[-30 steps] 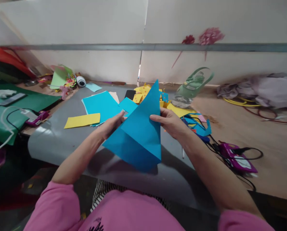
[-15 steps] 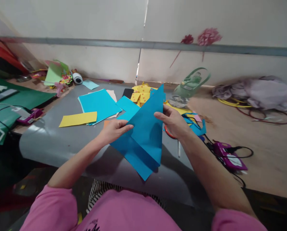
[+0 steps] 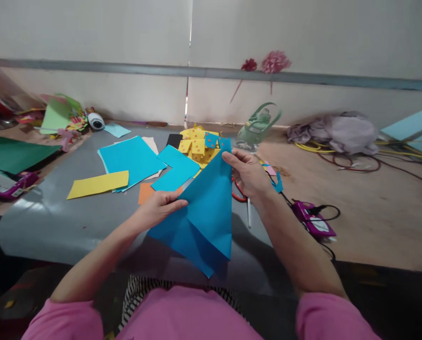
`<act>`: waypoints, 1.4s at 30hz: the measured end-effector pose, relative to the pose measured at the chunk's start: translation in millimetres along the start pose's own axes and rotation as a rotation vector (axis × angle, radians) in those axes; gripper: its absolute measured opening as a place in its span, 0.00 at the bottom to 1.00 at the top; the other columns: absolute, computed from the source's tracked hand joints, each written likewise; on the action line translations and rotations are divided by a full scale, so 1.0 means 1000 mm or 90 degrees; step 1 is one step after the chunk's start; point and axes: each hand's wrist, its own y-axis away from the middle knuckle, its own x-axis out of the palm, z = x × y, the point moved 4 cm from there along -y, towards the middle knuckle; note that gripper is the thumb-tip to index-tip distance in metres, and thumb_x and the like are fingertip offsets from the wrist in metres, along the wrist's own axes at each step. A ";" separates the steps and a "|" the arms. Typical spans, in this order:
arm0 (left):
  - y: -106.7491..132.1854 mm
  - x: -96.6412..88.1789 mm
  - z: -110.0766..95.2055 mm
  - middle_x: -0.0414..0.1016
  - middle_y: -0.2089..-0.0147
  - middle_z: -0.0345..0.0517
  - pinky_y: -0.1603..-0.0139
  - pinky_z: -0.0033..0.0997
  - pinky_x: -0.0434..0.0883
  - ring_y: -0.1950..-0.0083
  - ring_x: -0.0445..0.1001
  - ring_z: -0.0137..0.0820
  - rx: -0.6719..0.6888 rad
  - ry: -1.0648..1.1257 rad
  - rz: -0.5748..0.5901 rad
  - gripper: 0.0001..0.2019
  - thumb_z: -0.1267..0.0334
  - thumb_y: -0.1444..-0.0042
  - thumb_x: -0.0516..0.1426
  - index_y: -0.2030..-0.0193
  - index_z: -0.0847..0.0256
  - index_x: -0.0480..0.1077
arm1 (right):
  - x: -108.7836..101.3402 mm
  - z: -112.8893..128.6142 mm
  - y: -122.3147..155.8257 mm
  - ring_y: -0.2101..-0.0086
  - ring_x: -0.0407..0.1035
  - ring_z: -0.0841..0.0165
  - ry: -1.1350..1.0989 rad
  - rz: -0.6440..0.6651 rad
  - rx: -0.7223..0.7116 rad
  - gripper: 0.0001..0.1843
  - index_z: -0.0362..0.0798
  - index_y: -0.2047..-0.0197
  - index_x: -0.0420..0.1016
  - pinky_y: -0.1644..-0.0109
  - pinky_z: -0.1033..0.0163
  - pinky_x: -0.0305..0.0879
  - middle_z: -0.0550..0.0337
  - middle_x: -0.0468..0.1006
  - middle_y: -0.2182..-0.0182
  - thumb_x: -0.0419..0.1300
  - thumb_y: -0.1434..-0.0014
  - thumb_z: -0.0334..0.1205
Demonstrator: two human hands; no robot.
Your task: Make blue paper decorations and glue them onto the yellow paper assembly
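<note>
A sheet of blue paper (image 3: 207, 205), folded over diagonally, is held up between my two hands above the front of the table. My left hand (image 3: 161, 205) pinches its left edge, thumb on top. At the upper right corner, my right hand (image 3: 244, 170) grips the paper between thumb and fingers. Just behind my right hand lie scissors with red handles (image 3: 238, 192), partly hidden, and a thin white stick (image 3: 249, 215). An orange paper piece (image 3: 145, 192) shows beyond my left hand, beside another blue paper piece (image 3: 177, 167).
On the grey table cover (image 3: 55, 226) are a stack of blue sheets (image 3: 131, 158), a yellow strip (image 3: 99, 184), a black phone (image 3: 174, 140) and dotted yellow paper pieces (image 3: 197, 144). A green bottle (image 3: 255, 127) stands behind. To the right are a purple power strip (image 3: 313, 219) and cables.
The view has turned slightly to the right. The fold's upper tip has come down, with the paper lower in my hands. Both hands keep their hold.
</note>
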 end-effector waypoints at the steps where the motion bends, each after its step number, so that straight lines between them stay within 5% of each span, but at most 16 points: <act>1: 0.000 0.001 0.002 0.48 0.75 0.33 0.72 0.29 0.50 0.73 0.49 0.25 -0.009 0.014 0.012 0.24 0.41 0.41 0.55 0.75 0.57 0.55 | -0.002 0.001 0.000 0.71 0.71 0.70 0.008 -0.003 -0.001 0.21 0.53 0.72 0.78 0.66 0.63 0.69 0.65 0.79 0.72 0.78 0.61 0.56; 10: -0.001 0.004 0.011 0.51 0.75 0.34 0.73 0.27 0.51 0.73 0.50 0.24 -0.011 0.063 0.021 0.24 0.42 0.41 0.57 0.74 0.59 0.60 | -0.001 -0.001 -0.003 0.75 0.65 0.72 -0.001 -0.005 -0.016 0.26 0.51 0.79 0.70 0.72 0.65 0.62 0.67 0.74 0.77 0.79 0.64 0.57; 18: 0.000 0.008 0.009 0.67 0.75 0.39 0.73 0.27 0.61 0.71 0.65 0.30 -0.049 0.131 0.018 0.21 0.41 0.44 0.60 0.70 0.59 0.70 | -0.001 -0.005 -0.005 0.74 0.63 0.73 0.006 -0.031 -0.028 0.28 0.51 0.79 0.67 0.72 0.65 0.61 0.67 0.71 0.77 0.79 0.65 0.58; 24: -0.002 0.010 0.017 0.70 0.75 0.40 0.73 0.27 0.63 0.71 0.68 0.30 -0.051 0.157 0.012 0.21 0.42 0.45 0.61 0.69 0.60 0.72 | -0.003 -0.004 -0.004 0.74 0.62 0.72 0.009 -0.045 -0.020 0.29 0.51 0.79 0.66 0.72 0.65 0.61 0.67 0.69 0.78 0.79 0.66 0.59; 29: -0.007 0.011 0.009 0.73 0.68 0.42 0.67 0.29 0.66 0.65 0.69 0.32 -0.018 0.165 0.028 0.19 0.44 0.45 0.61 0.63 0.60 0.74 | 0.001 -0.006 -0.002 0.76 0.60 0.73 0.029 -0.024 -0.007 0.29 0.51 0.79 0.66 0.74 0.65 0.58 0.67 0.69 0.79 0.78 0.65 0.59; 35: -0.028 0.003 -0.019 0.61 0.72 0.37 0.70 0.26 0.57 0.70 0.58 0.26 0.083 0.082 -0.067 0.20 0.44 0.43 0.58 0.69 0.61 0.71 | 0.016 -0.016 0.006 0.76 0.57 0.75 0.042 0.010 -0.015 0.26 0.50 0.79 0.67 0.73 0.66 0.56 0.69 0.66 0.79 0.78 0.62 0.56; 42: -0.036 0.006 -0.031 0.50 0.76 0.34 0.73 0.28 0.50 0.73 0.51 0.24 0.117 0.010 -0.070 0.21 0.46 0.40 0.53 0.76 0.59 0.57 | 0.018 -0.014 0.015 0.73 0.60 0.73 0.102 0.023 -0.036 0.22 0.50 0.76 0.74 0.68 0.65 0.58 0.67 0.71 0.76 0.76 0.60 0.56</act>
